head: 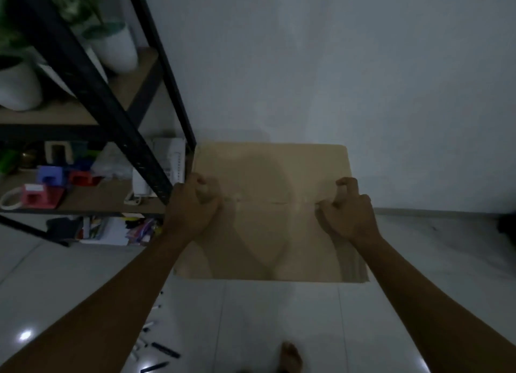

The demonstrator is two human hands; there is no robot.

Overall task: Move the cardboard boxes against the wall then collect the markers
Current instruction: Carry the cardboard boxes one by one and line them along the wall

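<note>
Both hands, left hand [195, 202] and right hand [347, 208], curl over the side edges of the cardboard box [272, 205], which stands beside the wall [363, 79]. Keep it level, push flush (markers [164, 350] wait on the floor).

Both bare forearms reach forward and slightly inward; the left hand [195, 202] has its fingers curled tight, knuckles up; the right hand [349, 205] mirrors it, fingers hooked; a bare foot [291, 357] shows below.
</note>
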